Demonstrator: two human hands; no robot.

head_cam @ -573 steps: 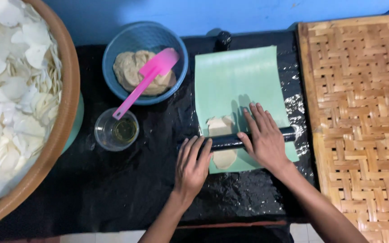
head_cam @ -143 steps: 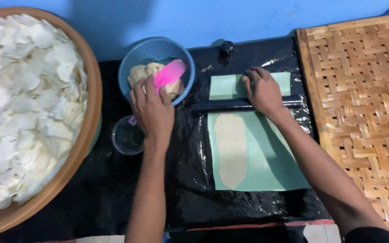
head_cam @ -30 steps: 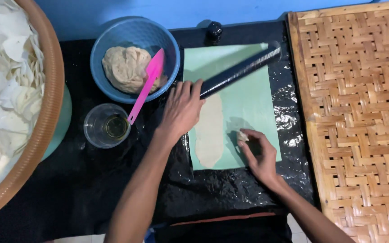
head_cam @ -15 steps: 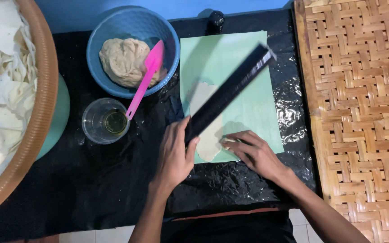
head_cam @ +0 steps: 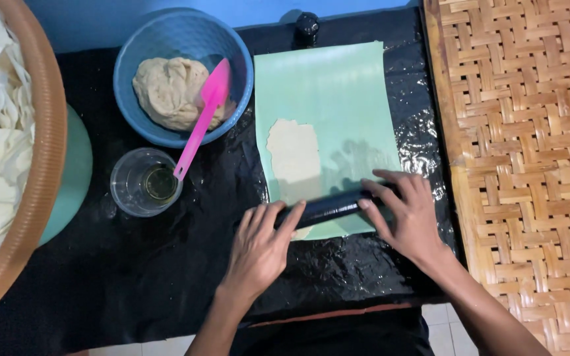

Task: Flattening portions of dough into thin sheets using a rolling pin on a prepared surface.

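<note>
Pressing flat-palmed, left hand (head_cam: 258, 247) and right hand (head_cam: 407, 214) rest unclenched on the black cylindrical rolling pin (head_cam: 328, 206) at the near end of the partly flattened beige dough strip (head_cam: 293, 157) on the green plastic sheet (head_cam: 344, 92); far end unrolled.

Blue bowl (head_cam: 133, 62) of dough (head_cam: 166, 92) with pink spatula (head_cam: 200, 118) at eleven o'clock; clear cup (head_cam: 145, 182) below; woven mat (head_cam: 529, 165) at three.
</note>
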